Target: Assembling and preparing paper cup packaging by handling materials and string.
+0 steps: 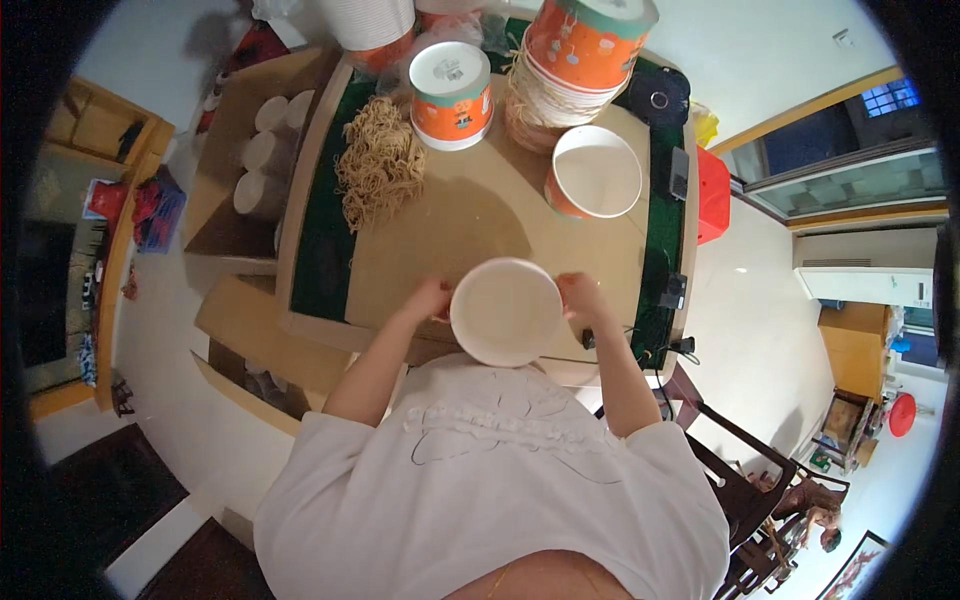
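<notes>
Between my two hands, close to my body, is a paper bucket (506, 312) with its white open mouth facing up. My left hand (432, 300) is closed at its left side, and my right hand (582, 297) grips its right side; the fingertips are partly hidden behind the rim. Farther off, an orange and green paper bucket (451, 118) stands upside down, white base up. Beside it on the left lies a heap of tan string (378, 165). To the right, another paper bucket (597, 172) stands open and shows its white inside.
A stack of orange buckets (585, 52) with string around it rises at the back right; white nested buckets (365, 20) stand at the back left. Left of the table, a cardboard box (222, 190) holds several buckets. Black cables and a plug (684, 346) lie at the right edge.
</notes>
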The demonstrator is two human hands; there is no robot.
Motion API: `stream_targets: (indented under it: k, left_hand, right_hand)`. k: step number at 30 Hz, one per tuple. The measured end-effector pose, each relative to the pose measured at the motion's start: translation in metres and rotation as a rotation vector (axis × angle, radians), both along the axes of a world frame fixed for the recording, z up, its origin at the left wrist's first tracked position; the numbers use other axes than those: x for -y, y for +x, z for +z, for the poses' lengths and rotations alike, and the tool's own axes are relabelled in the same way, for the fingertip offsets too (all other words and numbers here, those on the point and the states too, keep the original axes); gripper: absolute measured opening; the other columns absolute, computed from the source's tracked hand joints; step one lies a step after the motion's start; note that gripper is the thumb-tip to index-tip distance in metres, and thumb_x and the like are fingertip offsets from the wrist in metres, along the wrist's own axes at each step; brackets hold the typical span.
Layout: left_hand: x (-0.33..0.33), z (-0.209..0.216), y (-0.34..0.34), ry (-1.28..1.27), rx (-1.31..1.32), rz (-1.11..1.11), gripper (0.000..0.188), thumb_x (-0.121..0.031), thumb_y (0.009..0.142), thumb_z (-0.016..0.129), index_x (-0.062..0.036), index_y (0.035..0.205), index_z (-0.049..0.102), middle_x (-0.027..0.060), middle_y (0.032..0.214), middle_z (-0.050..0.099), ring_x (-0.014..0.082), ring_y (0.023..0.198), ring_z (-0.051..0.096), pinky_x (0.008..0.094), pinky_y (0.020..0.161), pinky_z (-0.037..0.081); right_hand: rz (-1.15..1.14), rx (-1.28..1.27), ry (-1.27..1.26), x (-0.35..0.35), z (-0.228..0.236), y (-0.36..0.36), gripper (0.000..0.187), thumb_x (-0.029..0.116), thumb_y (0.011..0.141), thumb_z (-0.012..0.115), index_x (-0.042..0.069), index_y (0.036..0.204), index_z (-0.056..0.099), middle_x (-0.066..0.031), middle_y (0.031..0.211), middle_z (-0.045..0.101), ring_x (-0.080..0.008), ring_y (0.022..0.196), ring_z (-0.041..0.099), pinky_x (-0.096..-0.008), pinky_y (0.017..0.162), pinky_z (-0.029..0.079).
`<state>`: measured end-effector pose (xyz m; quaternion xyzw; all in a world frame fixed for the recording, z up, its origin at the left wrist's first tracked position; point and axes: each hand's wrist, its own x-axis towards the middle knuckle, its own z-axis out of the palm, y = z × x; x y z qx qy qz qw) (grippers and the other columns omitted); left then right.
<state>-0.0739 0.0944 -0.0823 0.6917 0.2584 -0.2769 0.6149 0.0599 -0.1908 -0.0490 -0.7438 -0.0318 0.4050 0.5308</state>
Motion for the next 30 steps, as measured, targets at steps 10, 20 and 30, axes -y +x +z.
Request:
stream_targets:
  k: [10,20,30]
  left_hand:
    - [-0.021,0.206,0.061,0.091,0.699,0.089,0.043,-0.007,0.09,0.043,-0.0082,0.134,0.04,0.009,0.099,0.062,0.015,0.075,0.059,0.0258,0.063,0.048]
    - [-0.054,0.366,0.286,0.913,1.868,0.098,0.052,0.001,0.087,0.044,-0.011,0.137,0.033,0.0165,0.129,0.047,0.0323,0.113,0.051,0.0378,0.093,0.045]
    - [-0.077,0.197,0.177,0.754,1.151,-0.035,0.065,-0.008,0.079,0.063,-0.0053,0.137,0.032,0.0193,0.127,0.047,0.035,0.117,0.045,0.0415,0.098,0.037]
  right_hand:
    - [0.139,0.459,0.397,-0.02,0.211,0.03,0.055,-0.008,0.084,0.048,0.007,0.135,0.04,-0.0034,0.101,0.061,-0.0063,0.072,0.057,-0.0197,0.062,0.046]
    - [-0.129,1.052,0.835,-0.104,0.331,0.254,0.044,-0.001,0.093,0.04,-0.003,0.136,0.033,-0.0061,0.115,0.055,-0.012,0.1,0.05,-0.0292,0.09,0.041]
    - [-0.245,0.986,0.427,-0.029,0.13,0.205,0.052,0.0,0.086,0.051,0.006,0.136,0.037,-0.0119,0.134,0.044,-0.0229,0.123,0.043,-0.0323,0.098,0.037]
